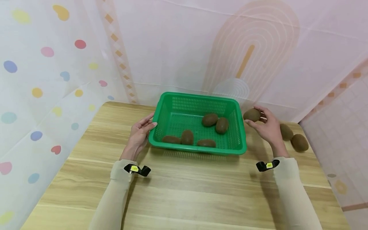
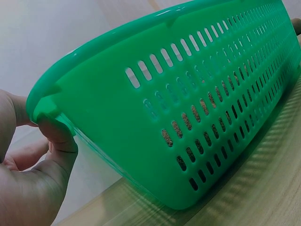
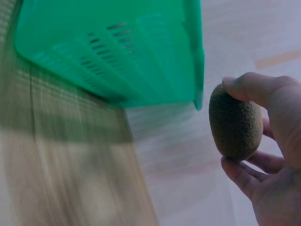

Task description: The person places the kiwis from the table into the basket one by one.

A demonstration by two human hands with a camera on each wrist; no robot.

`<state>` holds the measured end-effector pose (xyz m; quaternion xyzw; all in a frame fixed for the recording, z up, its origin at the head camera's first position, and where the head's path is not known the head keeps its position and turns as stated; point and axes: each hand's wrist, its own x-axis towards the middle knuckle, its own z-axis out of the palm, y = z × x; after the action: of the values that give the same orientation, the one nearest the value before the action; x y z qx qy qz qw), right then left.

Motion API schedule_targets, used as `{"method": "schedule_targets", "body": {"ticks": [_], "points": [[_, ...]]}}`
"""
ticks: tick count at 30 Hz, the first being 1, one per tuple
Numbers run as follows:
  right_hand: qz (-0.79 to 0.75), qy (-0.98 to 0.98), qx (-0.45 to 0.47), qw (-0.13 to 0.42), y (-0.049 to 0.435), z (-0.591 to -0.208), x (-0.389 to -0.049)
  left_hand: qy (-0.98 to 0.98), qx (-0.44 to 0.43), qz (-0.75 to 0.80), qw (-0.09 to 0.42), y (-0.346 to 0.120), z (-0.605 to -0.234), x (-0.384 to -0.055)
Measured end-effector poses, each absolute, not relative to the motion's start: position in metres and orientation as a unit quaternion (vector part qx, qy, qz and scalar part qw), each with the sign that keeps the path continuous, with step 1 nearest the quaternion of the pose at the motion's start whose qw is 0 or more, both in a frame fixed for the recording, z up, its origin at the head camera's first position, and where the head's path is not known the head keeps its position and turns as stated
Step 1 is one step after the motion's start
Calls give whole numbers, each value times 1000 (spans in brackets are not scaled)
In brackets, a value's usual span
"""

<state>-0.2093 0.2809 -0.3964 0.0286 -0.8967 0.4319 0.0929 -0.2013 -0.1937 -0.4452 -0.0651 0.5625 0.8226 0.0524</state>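
Note:
A green plastic basket [image 1: 198, 149] with slotted sides stands on the table, several brown kiwis [image 1: 187, 137] lying on its bottom. At the basket's left end, my left hand [image 1: 139, 134] grips the rim; the left wrist view shows the thumb [image 2: 60, 136] against the outside, just under the lip. My right hand [image 1: 268, 127] holds a kiwi [image 1: 252, 115] between thumb and fingers, just outside the basket's right rim. In the right wrist view this fuzzy kiwi [image 3: 235, 123] is apart from the basket wall [image 3: 155, 61].
Two more kiwis, one [image 1: 286, 132] partly behind my right wrist and another [image 1: 300, 142] beside it, lie on the table's right side. The wooden table [image 1: 201, 191] meets a patterned cloth [image 1: 172, 48] at the back, with more cloth on both sides.

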Motion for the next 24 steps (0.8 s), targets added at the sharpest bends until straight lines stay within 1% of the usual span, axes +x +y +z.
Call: {"method": "schedule_targets", "body": {"ticks": [8,13,24], "points": [[434,-895,67,81,271,-387,-206,565,-71,820,48,-195,-445,-200],[429,-896,84,82,267,-384,-202,564,-64,822,50,-195,-445,-201],[411,-894,158,89,257,-380,-190,561,-62,824,49,-193,-446,-202]]}}
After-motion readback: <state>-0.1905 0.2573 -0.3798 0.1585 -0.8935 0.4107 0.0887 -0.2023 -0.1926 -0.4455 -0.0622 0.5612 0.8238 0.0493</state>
